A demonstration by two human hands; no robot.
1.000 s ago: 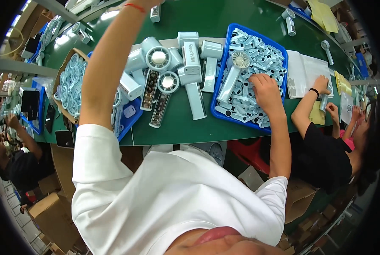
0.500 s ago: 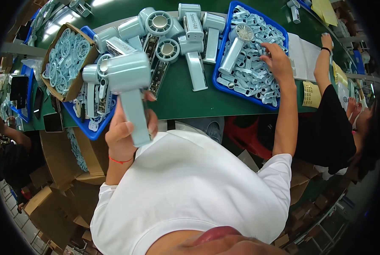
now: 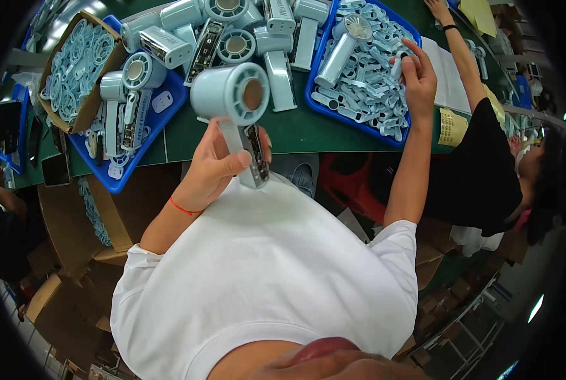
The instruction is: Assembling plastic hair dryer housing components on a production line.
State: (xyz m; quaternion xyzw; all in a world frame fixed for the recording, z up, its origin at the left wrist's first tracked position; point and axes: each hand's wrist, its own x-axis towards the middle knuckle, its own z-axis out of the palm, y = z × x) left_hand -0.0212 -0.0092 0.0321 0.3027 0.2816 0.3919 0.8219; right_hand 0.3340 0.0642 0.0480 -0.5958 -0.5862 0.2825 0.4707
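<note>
Left hand (image 3: 216, 168) grips a pale-blue fan (image 3: 235, 104); right hand (image 3: 416, 76) pinches a small part (image 3: 400, 57) — above the blue tray (image 3: 352, 120).

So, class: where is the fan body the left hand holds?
In the head view, the fan body is raised centre-left in the left hand, over the green table's near edge, beside the blue tray.

Brown cardboard box (image 3: 99, 88) upper left w/ pale blue rings, yellow label (image 3: 451, 126) right table edge
</note>
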